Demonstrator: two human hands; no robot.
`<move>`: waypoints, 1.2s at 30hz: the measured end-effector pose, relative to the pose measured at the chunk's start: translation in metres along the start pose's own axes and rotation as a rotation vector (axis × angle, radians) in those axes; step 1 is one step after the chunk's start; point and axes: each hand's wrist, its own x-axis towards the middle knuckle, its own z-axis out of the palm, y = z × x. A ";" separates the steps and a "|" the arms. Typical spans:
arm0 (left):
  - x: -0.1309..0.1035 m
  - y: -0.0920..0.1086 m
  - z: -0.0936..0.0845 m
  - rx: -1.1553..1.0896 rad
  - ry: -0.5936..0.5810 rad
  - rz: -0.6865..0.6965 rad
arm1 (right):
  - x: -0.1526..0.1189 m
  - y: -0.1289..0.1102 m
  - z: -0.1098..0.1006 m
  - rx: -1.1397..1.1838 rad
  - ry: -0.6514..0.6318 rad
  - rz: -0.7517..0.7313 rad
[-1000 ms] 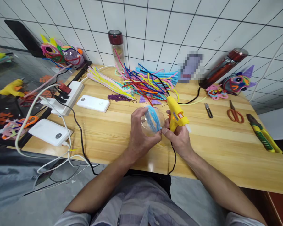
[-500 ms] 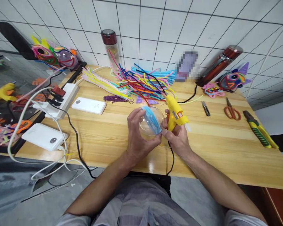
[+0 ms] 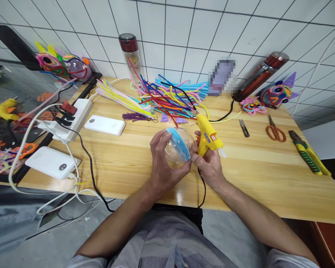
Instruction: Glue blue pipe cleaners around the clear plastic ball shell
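Note:
A clear plastic ball (image 3: 171, 153) with a band of blue pipe cleaners (image 3: 179, 143) around it is gripped in my left hand (image 3: 164, 160), fingers on its upper left and thumb below. My right hand (image 3: 212, 165) is wrapped round the handle of a yellow glue gun (image 3: 206, 136), whose nozzle points up and away. Its thumb presses the lower right end of the blue band, close to my left thumb. A clear glue stick pokes out of the gun's back. Part of the ball is hidden behind my left fingers.
Behind my hands lies a heap of coloured pipe cleaners (image 3: 173, 98). Small snips (image 3: 243, 128), orange-handled scissors (image 3: 276, 129) and pliers (image 3: 307, 152) lie to the right. White power banks (image 3: 105, 125), a power strip (image 3: 79, 117) and cables occupy the left. A glass bottle (image 3: 130, 56) and red thermos (image 3: 262, 76) stand behind.
The ball and its blue band have turned slightly between my hands. Both hands keep their holds, and the glue gun stays almost where it was.

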 end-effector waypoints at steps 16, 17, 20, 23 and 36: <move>0.001 -0.002 0.006 0.013 0.069 -0.025 | 0.002 0.000 -0.001 0.100 -0.043 0.004; 0.001 -0.002 0.006 0.015 0.067 -0.025 | 0.002 0.000 -0.001 0.100 -0.043 0.006; 0.002 -0.001 0.006 0.026 0.070 -0.005 | 0.002 0.000 -0.001 0.071 -0.024 0.026; 0.002 0.000 0.006 0.024 0.068 -0.002 | 0.004 0.000 0.002 0.031 -0.014 0.043; 0.071 -0.042 -0.065 -0.243 -0.651 -0.548 | 0.018 -0.068 -0.057 -0.258 -0.189 0.124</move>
